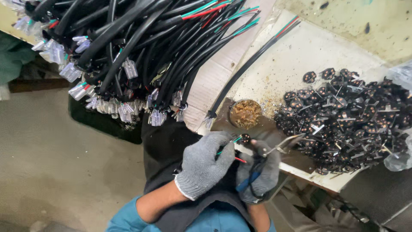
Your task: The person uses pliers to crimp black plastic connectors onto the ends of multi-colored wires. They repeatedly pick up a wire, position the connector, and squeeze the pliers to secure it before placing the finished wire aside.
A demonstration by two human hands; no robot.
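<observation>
Upper left: heaped black cables [141,47], liable to slide off and snag. Right: loose black plug inserts [347,118] piled near the counter [292,56] edge, easily knocked off. Lower centre: left hand [204,165] clenched round coloured wires [231,146]; right hand [259,176] gripping pliers [281,145], apt to nick insulation or slip off the small insert [245,138].

Soft, even daylight, fairly bright; no hard shadows. Mild sheen on black cable bundle [141,47] above my hands [227,167]. Floor left of them dim, soft-focus. Tabletop [296,60] to upper right well lit. Edges slightly smeared, wide-angle stretch at corners.
</observation>
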